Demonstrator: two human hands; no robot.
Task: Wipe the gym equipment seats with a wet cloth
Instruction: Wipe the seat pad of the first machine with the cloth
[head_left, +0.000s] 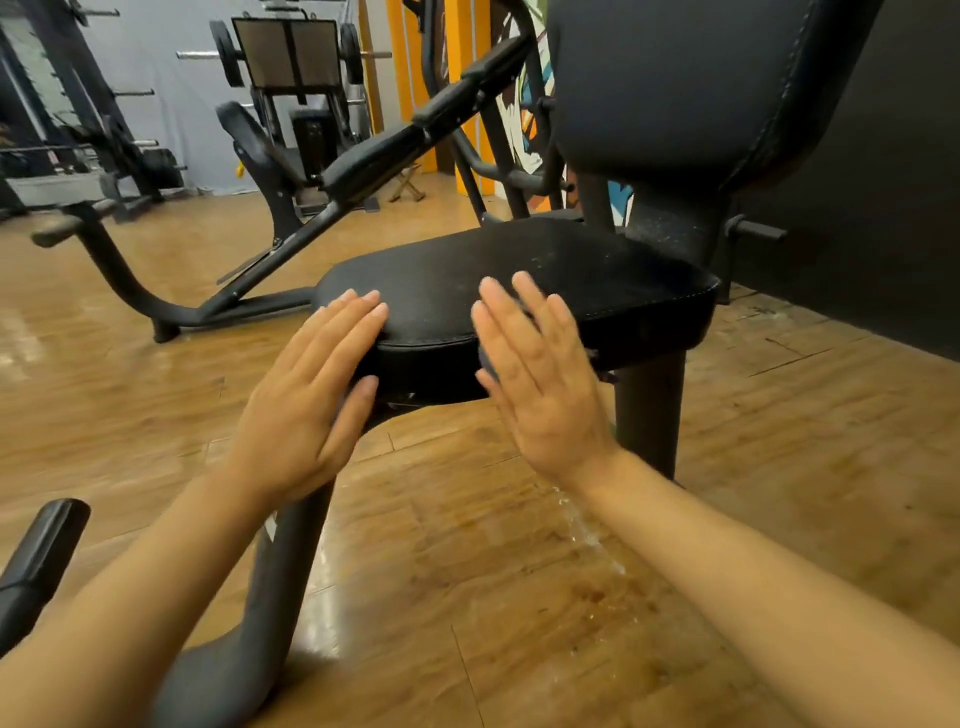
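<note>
both hands are held out flat in front of a black padded seat (519, 280) on a gym machine. the left hand (306, 395) has its fingers straight and close together, palm turned inward and down, with the fingertips lying over the seat's front left corner; whether they actually touch the padding cannot be told from this angle. the right hand (540, 384) is likewise spread flat with straight fingers, holding nothing, its fingertips over the seat's front edge and its palm turned toward the left hand. the two hands are near each other but apart, with the seat's rounded front edge showing between them.

the seat sits on a dark metal post (649, 410) and carries pale specks and smears on its top, mostly toward the back right. directly behind it rises the machine's black padded backrest (675, 88), with white stitching along its edge. a padded lever arm (415, 140) slants up to the left of the seat. the wooden floor (493, 597) below shows a trail of wet drops near the right forearm. farther back on the left stands a plate-loaded machine (291, 67) against a pale wall.
</note>
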